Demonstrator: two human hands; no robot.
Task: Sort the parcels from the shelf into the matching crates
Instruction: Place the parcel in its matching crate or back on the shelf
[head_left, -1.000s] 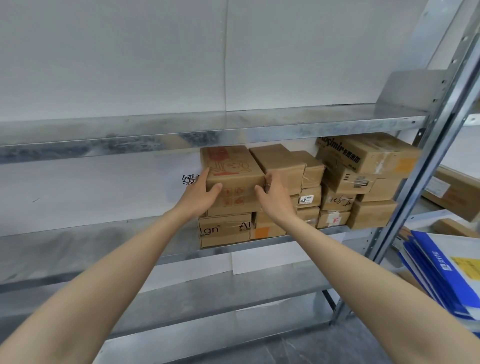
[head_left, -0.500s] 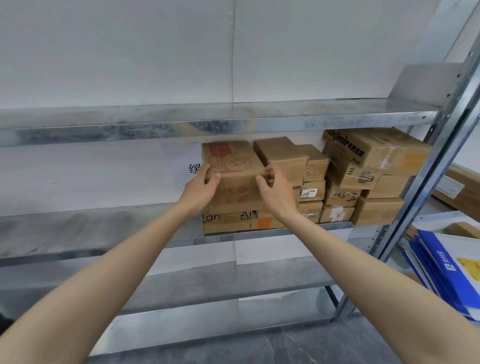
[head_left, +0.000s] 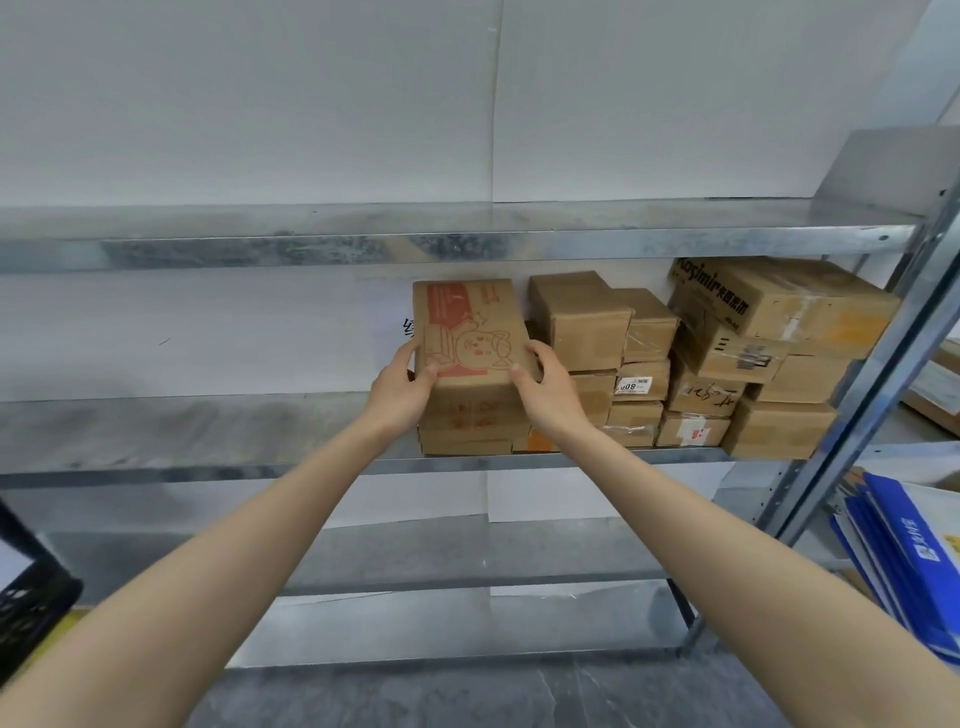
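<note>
Both hands, left (head_left: 400, 387) and right (head_left: 545, 387), outstretched, clasp the red-printed parcel's (head_left: 467, 332) sides.

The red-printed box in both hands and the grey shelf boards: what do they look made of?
Brown box with red cartoon print: cardboard, matte, by its dull brown faces and folded edges. Grey shelf board: seemingly galvanised steel, by its mottled, faintly shiny surface.

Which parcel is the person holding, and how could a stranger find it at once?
On the metal rack's middle shelf stands a cluster of brown cardboard parcels. The red-printed parcel is topmost at the cluster's left end, held between the left hand and the right hand. Only it carries a red cartoon drawing.
</note>
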